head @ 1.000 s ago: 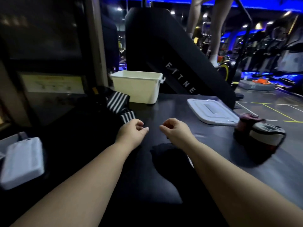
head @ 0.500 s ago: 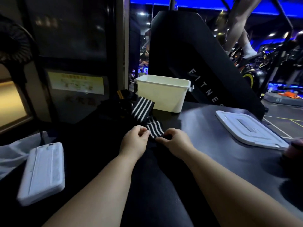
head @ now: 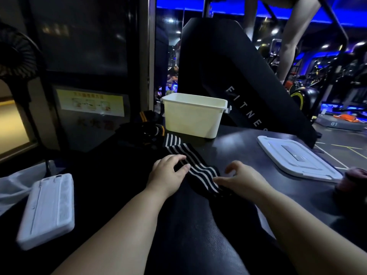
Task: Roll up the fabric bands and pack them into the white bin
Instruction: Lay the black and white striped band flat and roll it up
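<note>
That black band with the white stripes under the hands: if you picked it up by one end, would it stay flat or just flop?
Probably flop. The striped band already bends and creases where it lies on the dark table, so it looks like soft fabric. It seems light: the left hand only rests fingers on it. Flat and limp, it is unlikely to roll until wound up.

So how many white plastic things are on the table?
3: the white bin at the back, its flat lid on the right, and a white case near the left edge. More may be hidden in the dark.

White lid (head: 296, 160), white case (head: 47, 209)
</note>
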A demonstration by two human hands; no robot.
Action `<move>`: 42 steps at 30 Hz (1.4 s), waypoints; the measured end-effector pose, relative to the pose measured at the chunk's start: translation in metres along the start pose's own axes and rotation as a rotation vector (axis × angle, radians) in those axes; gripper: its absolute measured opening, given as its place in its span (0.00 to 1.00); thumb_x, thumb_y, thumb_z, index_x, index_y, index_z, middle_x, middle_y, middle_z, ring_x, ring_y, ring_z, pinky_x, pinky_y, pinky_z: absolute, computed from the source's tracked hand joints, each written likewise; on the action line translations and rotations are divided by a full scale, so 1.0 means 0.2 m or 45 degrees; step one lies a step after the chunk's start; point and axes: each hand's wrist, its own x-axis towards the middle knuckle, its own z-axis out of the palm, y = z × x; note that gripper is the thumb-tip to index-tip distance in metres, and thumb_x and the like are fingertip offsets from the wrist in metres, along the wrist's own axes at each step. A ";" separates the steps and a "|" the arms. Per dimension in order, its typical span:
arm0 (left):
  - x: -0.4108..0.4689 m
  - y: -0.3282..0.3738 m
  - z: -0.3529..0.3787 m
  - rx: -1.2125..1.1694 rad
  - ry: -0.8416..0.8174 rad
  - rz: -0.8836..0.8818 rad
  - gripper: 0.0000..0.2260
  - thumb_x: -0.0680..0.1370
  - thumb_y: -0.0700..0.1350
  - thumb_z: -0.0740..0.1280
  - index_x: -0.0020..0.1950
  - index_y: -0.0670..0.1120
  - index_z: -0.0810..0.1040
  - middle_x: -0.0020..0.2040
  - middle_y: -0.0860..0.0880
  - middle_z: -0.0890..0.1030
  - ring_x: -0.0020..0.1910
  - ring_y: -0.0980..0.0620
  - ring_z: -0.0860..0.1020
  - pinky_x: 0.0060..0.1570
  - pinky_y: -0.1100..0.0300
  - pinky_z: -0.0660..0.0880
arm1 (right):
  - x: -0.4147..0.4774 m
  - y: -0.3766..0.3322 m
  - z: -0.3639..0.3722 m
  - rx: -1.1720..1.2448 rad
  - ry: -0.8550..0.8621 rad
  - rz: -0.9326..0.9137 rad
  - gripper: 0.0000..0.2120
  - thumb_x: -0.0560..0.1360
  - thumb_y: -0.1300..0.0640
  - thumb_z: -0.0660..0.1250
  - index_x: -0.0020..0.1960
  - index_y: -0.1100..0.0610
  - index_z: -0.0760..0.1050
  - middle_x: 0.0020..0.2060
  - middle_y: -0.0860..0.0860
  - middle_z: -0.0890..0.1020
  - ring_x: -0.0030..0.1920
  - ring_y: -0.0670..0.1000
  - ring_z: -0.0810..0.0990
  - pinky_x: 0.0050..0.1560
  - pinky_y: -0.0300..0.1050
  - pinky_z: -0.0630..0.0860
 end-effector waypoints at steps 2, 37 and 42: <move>0.00 0.01 0.00 0.026 0.036 0.015 0.17 0.79 0.55 0.64 0.67 0.54 0.75 0.69 0.55 0.72 0.70 0.50 0.65 0.68 0.60 0.60 | -0.02 0.00 0.03 -0.032 0.082 -0.011 0.30 0.66 0.35 0.72 0.62 0.49 0.70 0.57 0.50 0.74 0.60 0.52 0.75 0.57 0.46 0.73; -0.50 0.53 0.14 0.852 -0.581 0.465 0.18 0.81 0.61 0.55 0.58 0.50 0.73 0.59 0.48 0.75 0.64 0.45 0.66 0.62 0.51 0.62 | -0.72 0.47 -0.17 0.050 0.091 -0.112 0.17 0.66 0.55 0.77 0.53 0.45 0.80 0.46 0.44 0.77 0.42 0.44 0.75 0.43 0.34 0.67; -0.61 0.65 0.14 0.927 -0.643 0.315 0.25 0.77 0.68 0.55 0.58 0.50 0.76 0.59 0.46 0.77 0.64 0.44 0.69 0.58 0.52 0.65 | -0.79 0.63 -0.24 0.156 0.088 -0.049 0.19 0.68 0.60 0.74 0.53 0.42 0.78 0.49 0.42 0.80 0.37 0.41 0.76 0.42 0.32 0.70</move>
